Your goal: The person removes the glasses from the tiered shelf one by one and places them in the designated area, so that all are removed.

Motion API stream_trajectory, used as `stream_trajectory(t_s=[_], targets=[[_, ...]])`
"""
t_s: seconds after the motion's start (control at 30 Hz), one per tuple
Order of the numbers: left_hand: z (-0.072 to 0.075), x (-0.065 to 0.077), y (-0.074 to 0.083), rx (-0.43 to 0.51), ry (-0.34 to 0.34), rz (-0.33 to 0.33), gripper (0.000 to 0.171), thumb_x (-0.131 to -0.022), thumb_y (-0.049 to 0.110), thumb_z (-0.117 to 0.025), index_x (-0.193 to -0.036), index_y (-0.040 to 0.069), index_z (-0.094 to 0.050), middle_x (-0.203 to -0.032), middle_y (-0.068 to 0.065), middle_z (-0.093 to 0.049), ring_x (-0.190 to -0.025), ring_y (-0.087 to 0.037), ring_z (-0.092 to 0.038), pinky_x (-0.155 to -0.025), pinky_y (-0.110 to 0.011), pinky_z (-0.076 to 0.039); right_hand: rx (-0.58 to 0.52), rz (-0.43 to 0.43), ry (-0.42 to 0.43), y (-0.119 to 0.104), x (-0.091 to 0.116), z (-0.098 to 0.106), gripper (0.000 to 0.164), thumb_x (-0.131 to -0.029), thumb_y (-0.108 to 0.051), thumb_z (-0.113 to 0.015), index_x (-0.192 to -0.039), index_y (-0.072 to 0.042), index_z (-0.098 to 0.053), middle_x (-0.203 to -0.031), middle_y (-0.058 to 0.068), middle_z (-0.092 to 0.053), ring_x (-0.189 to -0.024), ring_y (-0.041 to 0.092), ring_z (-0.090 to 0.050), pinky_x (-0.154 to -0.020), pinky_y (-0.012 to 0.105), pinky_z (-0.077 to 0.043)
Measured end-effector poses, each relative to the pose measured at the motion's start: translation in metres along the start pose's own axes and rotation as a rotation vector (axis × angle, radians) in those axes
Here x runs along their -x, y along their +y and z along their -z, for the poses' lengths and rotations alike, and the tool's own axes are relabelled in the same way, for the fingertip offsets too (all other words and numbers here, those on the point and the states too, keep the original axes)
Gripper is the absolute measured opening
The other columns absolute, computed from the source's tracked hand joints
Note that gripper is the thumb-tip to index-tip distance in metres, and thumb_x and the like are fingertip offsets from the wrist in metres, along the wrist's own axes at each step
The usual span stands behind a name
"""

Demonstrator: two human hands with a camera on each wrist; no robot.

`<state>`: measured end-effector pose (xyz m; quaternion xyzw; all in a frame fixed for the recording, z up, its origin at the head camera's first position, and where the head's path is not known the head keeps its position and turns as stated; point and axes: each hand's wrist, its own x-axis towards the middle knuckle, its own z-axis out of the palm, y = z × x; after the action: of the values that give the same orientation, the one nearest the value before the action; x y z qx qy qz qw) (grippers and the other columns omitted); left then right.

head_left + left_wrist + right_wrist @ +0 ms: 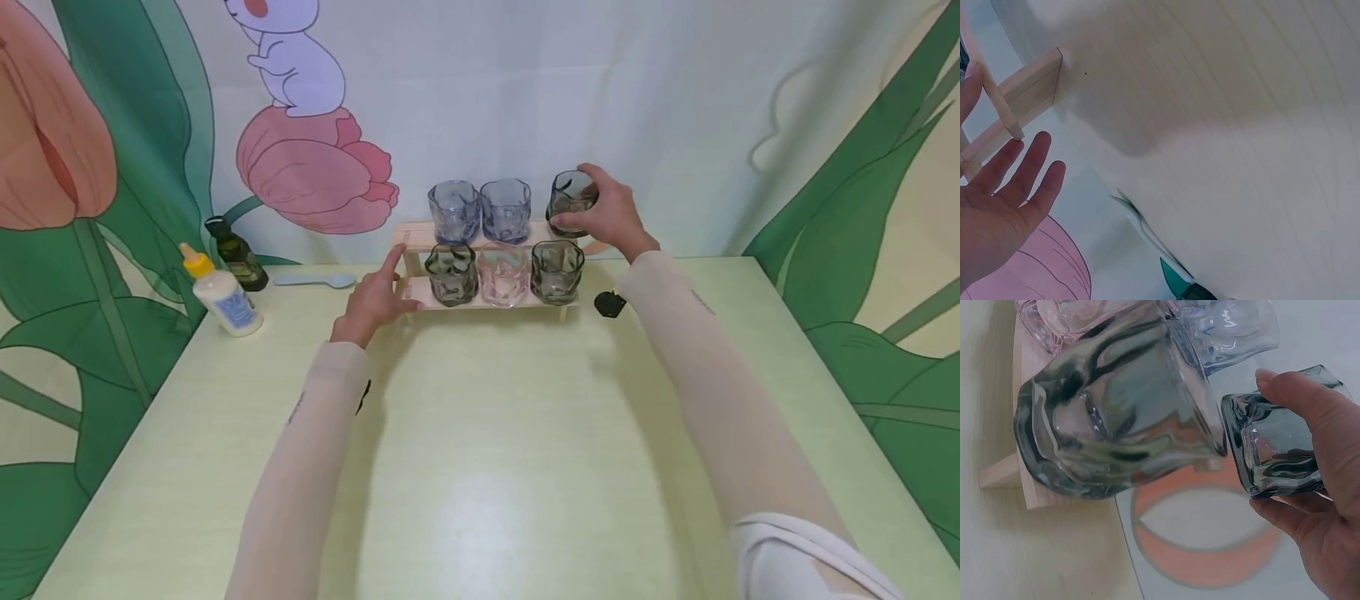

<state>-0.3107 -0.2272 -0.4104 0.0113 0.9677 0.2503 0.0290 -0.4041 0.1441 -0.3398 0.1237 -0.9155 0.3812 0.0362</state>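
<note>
Right grip (617, 218): thumb and fingers pinch a dark grey glass from its right side.
Held glass (572, 190): within the right grip, tilted in the head view, over or at the right end of the upper tier; whether its base touches the wood cannot be told.
Left grip (373, 302): fingers spread and extended, touching the left end of the rack, the index finger at the upper tier and the thumb at the lower.
Wooden rack (414, 293): two-tiered, between the two grips, standing on the pale surface (487, 433).
Upper-tier glasses: two blue-grey tumblers, one (454, 212) nearer the left grip, the other (506, 211) beside it, with a gap between the latter and the right grip's glass.
Lower-tier glasses: a dark glass (452, 279) just right of the left grip, a pink glass (503, 275) in the middle, and a second dark glass (557, 273) below and left of the right grip.
Left of the left grip: a pale blue spoon (315, 281), nearest; farther off, a dark green bottle (238, 257) and a yellow-capped white bottle (234, 304).
Beyond both grips: a printed cloth (600, 92).
</note>
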Motion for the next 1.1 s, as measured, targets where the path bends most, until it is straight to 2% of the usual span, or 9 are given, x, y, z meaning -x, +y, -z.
stream_trajectory(t_s=[0.37,0.67,0.8,0.97,1.1], targets=[[-0.001,0.001,-0.001,-0.003,-0.005,0.018,0.105,-0.086,0.029,-0.079,-0.161,0.033,-0.005,-0.145,-0.022,-0.053,-0.123,-0.045,-0.055,-0.102,-0.059,-0.044,0.026,0.02,0.043,0.017,0.017,0.014,0.096,-0.081,-0.046,-0.081,-0.158,-0.026,-0.027,-0.14,0.018,-0.054,-0.13,0.036,-0.05,-0.107,0.056,-0.04],[0.0,0.003,-0.001,0.014,0.008,0.012,0.106,-0.086,0.029,-0.08,-0.161,0.032,-0.005,-0.143,-0.023,-0.053,-0.118,-0.046,-0.056,-0.099,-0.059,-0.045,0.022,0.029,0.062,0.021,0.033,0.026,0.093,-0.081,-0.042,-0.082,-0.157,-0.023,-0.031,-0.143,0.021,-0.05,-0.131,0.039,-0.047,-0.106,0.057,-0.04],[-0.001,0.002,-0.001,0.019,0.008,0.013,0.106,-0.086,0.029,-0.079,-0.161,0.032,-0.004,-0.144,-0.023,-0.053,-0.118,-0.046,-0.056,-0.1,-0.059,-0.044,0.023,0.038,0.078,0.026,0.04,0.027,0.092,-0.081,-0.039,-0.083,-0.156,-0.021,-0.033,-0.14,0.022,-0.053,-0.127,0.038,-0.05,-0.105,0.057,-0.042],[-0.001,0.002,-0.001,0.02,0.008,0.016,0.106,-0.086,0.029,-0.079,-0.161,0.033,-0.004,-0.144,-0.022,-0.053,-0.117,-0.046,-0.057,-0.1,-0.06,-0.044,0.022,0.026,0.092,0.032,0.051,0.025,0.092,-0.08,-0.037,-0.084,-0.155,-0.021,-0.034,-0.149,0.021,-0.047,-0.134,0.04,-0.046,-0.108,0.06,-0.039],[-0.002,0.0,0.0,0.015,0.004,0.008,0.106,-0.086,0.029,-0.079,-0.161,0.033,-0.004,-0.144,-0.022,-0.053,-0.117,-0.046,-0.056,-0.1,-0.06,-0.044,0.025,0.022,0.094,0.042,0.062,0.024,0.092,-0.08,-0.038,-0.084,-0.155,-0.021,-0.033,-0.147,0.021,-0.049,-0.132,0.041,-0.047,-0.106,0.061,-0.039]])
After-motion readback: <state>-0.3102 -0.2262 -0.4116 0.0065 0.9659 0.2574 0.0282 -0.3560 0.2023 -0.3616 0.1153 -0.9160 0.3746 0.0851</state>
